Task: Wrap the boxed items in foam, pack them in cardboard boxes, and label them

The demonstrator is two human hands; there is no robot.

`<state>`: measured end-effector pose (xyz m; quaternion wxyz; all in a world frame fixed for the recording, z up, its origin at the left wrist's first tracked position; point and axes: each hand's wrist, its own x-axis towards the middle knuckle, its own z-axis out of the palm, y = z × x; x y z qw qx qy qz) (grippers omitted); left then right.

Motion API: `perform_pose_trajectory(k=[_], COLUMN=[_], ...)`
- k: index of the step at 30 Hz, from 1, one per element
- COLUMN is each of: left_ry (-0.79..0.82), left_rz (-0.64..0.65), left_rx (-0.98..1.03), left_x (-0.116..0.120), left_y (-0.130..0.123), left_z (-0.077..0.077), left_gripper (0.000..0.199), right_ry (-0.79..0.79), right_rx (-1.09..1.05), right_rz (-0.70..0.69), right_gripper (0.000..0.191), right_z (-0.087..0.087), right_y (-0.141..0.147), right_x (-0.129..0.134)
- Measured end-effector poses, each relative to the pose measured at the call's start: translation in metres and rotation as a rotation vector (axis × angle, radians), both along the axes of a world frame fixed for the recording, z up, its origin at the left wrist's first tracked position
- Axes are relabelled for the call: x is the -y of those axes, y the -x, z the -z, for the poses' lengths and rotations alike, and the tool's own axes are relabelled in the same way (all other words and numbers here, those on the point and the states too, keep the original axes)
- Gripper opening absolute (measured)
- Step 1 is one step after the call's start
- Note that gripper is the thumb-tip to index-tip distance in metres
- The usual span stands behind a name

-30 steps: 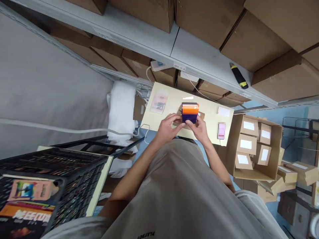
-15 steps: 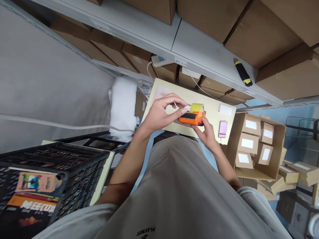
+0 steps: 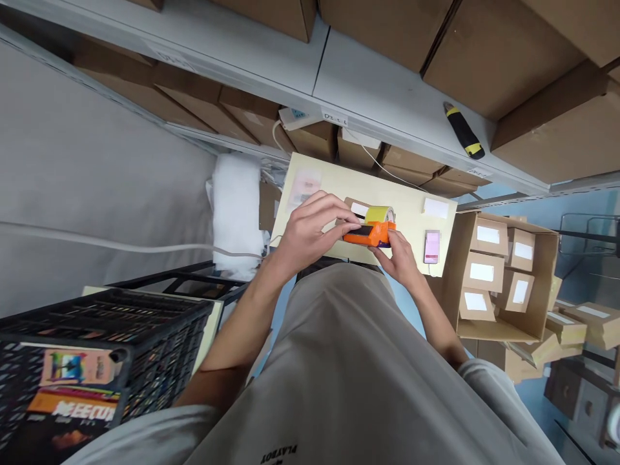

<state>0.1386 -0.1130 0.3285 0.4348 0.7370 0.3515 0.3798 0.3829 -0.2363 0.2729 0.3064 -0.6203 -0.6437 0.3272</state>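
Observation:
An orange tape dispenser [image 3: 372,235] with a roll of yellow tape [image 3: 379,214] is held above the pale yellow board, close to my body. My right hand [image 3: 400,257] grips the dispenser's right end, thumb and fingers around it. At its left end is my left hand [image 3: 317,229], the thumb and fingertips pinched together by the dispenser's dark front part; what lies between them is too small to tell. Behind the dispenser lies a small brown box with a white label [image 3: 359,208], partly hidden by my left fingers and the tape.
A phone [image 3: 431,247] and a white label stack [image 3: 435,207] lie on the board [image 3: 320,169]. At right stands an open carton [image 3: 453,284] holding several small labelled boxes. A black crate [image 3: 159,323] is at left. Above, a shelf [image 3: 378,84] bears cartons and a cutter [image 3: 464,131].
My left fingertips have closed together near the dispenser's left end. The dispenser has shifted slightly left and tilted, showing more of the small box behind it. The view has moved slightly.

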Motion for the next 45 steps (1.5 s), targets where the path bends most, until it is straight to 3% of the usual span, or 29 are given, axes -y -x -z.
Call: perform_pose_trajectory(k=[6, 12, 17, 21, 24, 28, 34, 45], left_ry=[0.05, 0.273, 0.503, 0.598, 0.709, 0.859, 0.991, 1.131], left_rz=[-0.051, -0.224, -0.312, -0.445, -0.472, -0.485, -0.503, -0.477], left_rx=[-0.006, 0.027, 0.046, 0.101, 0.145, 0.174, 0.206, 0.111], left_x=[0.019, 0.025, 0.012, -0.008, -0.022, -0.034, -0.04, -0.041], left_y=[-0.002, -0.001, 0.004, 0.021, 0.029, 0.021, 0.008, 0.006], left_z=[0.027, 0.077, 0.117, 0.138, 0.154, 0.18, 0.215, 0.268], left_gripper=[0.026, 0.027, 0.036, 0.035, 0.032, 0.022, 0.017, 0.037], right_ry=[0.106, 0.327, 0.476, 0.641, 0.711, 0.832, 0.942, 1.033], right_rx=[0.123, 0.269, 0.33, 0.271, 0.228, 0.184, 0.102, 0.12], right_rz=[-0.153, -0.26, -0.356, -0.378, -0.373, -0.367, -0.392, -0.362], right_gripper=[0.046, 0.048, 0.038, 0.044, 0.047, 0.05, 0.069, 0.081], right_z=[-0.006, 0.001, 0.002, -0.011, -0.014, 0.0, 0.027, 0.037], right_y=[-0.016, -0.044, -0.058, -0.073, -0.083, -0.089, -0.09, -0.077], right_x=[0.019, 0.022, -0.006, -0.038, -0.061, -0.089, -0.113, -0.128])
